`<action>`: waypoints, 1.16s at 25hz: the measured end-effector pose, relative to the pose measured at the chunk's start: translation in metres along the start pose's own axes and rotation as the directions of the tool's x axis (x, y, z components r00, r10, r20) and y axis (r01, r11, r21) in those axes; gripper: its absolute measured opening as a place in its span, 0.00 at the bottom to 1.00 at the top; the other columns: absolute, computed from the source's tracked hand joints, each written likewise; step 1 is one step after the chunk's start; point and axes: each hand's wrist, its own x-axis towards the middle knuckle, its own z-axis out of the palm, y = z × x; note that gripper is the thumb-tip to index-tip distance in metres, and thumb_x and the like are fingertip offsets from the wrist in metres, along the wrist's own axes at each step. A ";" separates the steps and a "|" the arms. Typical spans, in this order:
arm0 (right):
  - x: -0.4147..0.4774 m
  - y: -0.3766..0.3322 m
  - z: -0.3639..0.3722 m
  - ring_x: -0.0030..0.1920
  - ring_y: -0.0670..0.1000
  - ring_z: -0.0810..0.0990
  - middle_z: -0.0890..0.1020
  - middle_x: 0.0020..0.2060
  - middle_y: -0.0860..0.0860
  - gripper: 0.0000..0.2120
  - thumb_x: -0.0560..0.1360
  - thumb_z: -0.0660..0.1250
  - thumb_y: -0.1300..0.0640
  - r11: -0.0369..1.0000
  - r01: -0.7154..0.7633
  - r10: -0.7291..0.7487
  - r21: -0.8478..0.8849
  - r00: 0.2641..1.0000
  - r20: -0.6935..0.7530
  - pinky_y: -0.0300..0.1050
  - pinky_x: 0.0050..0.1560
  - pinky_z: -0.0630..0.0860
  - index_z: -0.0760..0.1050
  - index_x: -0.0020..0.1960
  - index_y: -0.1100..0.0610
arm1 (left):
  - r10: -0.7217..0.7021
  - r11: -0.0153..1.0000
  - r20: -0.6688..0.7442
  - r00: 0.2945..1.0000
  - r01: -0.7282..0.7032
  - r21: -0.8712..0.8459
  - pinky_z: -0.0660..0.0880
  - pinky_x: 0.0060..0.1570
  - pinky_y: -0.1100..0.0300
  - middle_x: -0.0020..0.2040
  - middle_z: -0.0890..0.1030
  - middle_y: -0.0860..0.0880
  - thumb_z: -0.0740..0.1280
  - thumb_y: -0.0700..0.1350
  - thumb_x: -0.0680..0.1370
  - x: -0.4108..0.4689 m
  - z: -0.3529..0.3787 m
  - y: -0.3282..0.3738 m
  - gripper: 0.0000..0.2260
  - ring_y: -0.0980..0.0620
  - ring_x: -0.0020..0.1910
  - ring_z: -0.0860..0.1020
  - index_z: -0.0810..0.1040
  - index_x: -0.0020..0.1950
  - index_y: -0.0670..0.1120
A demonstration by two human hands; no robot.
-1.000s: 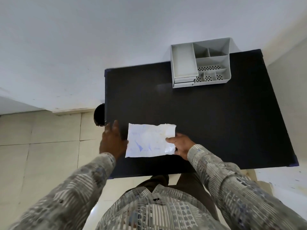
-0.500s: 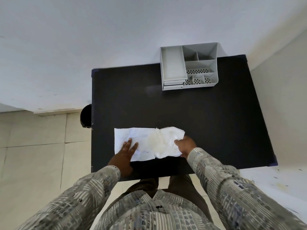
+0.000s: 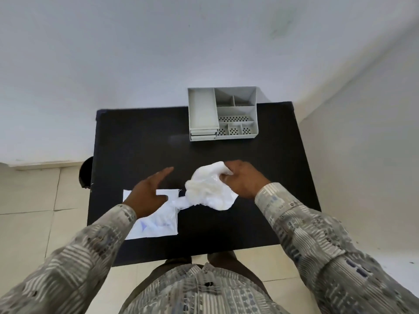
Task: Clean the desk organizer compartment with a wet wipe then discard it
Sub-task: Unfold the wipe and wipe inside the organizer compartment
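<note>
A black counter [image 3: 136, 141] is seen from above, set against a white wall [image 3: 158, 41]. The wet wipe [image 3: 208, 189] is held bunched up in the right hand [image 3: 243, 180], just above the counter's middle, w/ the right fingers [image 3: 226, 169] closed on its upper right edge; most of the crumpled white sheet hangs to the left of & below that hand. A thin tail of the wipe is stretched down-left to the opened sachet [image 3: 156, 219], a flat white packet w/ faint blue print, which is laid on the counter near its front left edge. The left hand [image 3: 147, 196] is held over the sachet's upper part, fingers spread open & extended, nothing gripped; whether the palm is actually touching the sachet can't be told. The grey desk organizer [image 3: 223, 114] is stood at the back of the counter, right of centre, against the wall & well apart from both hands. A long tray section is seen on its left side w/ small drawers below; on the right, solid compartments at the back & perforated-floor compartments toward the front. All compartments look empty. A dark round object [image 3: 86, 172] is partly seen on the floor [image 3: 34, 200] just beside the counter's left edge. Patterned grey-beige sleeves [image 3: 317, 234] are worn on both arms.
</note>
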 end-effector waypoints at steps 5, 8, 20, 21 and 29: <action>-0.002 -0.020 -0.067 0.53 0.53 0.87 0.89 0.51 0.52 0.08 0.77 0.71 0.58 0.982 0.102 -0.115 0.159 0.991 0.075 0.50 0.57 0.82 0.86 0.55 0.53 | 0.026 0.935 0.270 0.963 0.072 -0.347 0.83 0.58 0.59 0.52 0.90 0.55 0.85 0.38 0.68 0.015 -0.003 0.089 0.22 0.56 0.54 0.87 0.85 0.56 0.56; 0.010 -0.011 -0.077 0.53 0.53 0.86 0.88 0.49 0.51 0.07 0.77 0.71 0.57 0.989 0.117 -0.119 0.093 0.993 0.018 0.52 0.57 0.82 0.85 0.53 0.52 | -0.028 0.749 0.214 0.976 0.163 -0.642 0.84 0.56 0.50 0.51 0.90 0.44 0.82 0.40 0.72 0.013 0.011 0.119 0.14 0.46 0.51 0.87 0.87 0.56 0.43; -0.010 0.043 -0.040 0.65 0.65 0.83 0.85 0.63 0.59 0.21 0.77 0.73 0.46 0.405 -0.308 0.022 0.861 0.945 0.327 0.72 0.65 0.77 0.80 0.66 0.54 | -0.313 -0.189 0.234 0.920 0.182 -0.965 0.85 0.58 0.45 0.68 0.84 0.37 0.72 0.45 0.79 0.002 0.057 0.177 0.24 0.38 0.64 0.85 0.78 0.75 0.39; -0.015 0.044 -0.034 0.65 0.66 0.83 0.86 0.62 0.60 0.19 0.79 0.72 0.51 0.372 -0.329 -0.015 0.868 0.933 0.360 0.70 0.63 0.79 0.80 0.67 0.57 | -0.303 -0.183 0.266 0.915 0.218 -0.959 0.81 0.64 0.42 0.69 0.83 0.35 0.72 0.48 0.80 0.001 0.061 0.181 0.24 0.36 0.67 0.83 0.78 0.74 0.38; 0.000 0.057 -0.037 0.52 0.62 0.89 0.88 0.58 0.60 0.18 0.78 0.68 0.68 0.208 -0.236 0.115 0.949 0.970 0.216 0.53 0.39 0.86 0.79 0.67 0.58 | -0.103 -0.250 0.285 0.953 0.252 -0.935 0.84 0.29 0.57 0.72 0.82 0.40 0.61 0.32 0.79 -0.023 0.062 0.157 0.24 0.41 0.47 0.90 0.77 0.75 0.44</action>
